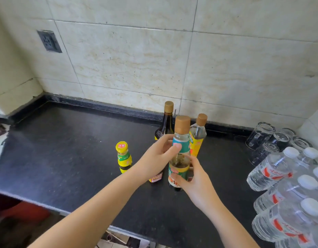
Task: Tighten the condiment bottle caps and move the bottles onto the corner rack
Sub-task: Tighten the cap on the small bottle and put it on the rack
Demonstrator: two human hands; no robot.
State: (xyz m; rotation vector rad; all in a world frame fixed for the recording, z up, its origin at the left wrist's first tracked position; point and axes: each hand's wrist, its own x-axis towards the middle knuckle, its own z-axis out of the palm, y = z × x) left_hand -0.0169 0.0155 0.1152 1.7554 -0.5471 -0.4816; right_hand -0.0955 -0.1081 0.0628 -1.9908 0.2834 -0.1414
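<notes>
Both hands hold one clear bottle point(179, 158) with a brown cap point(182, 124), upright near the middle of the black table point(65, 149). The left hand point(157, 158) grips its upper part, the right hand point(194, 179) grips its lower part. Behind it stand a dark bottle point(165, 122) and a yellow-label bottle point(197, 136); a small bottle point(124, 157) stands at the left.
</notes>
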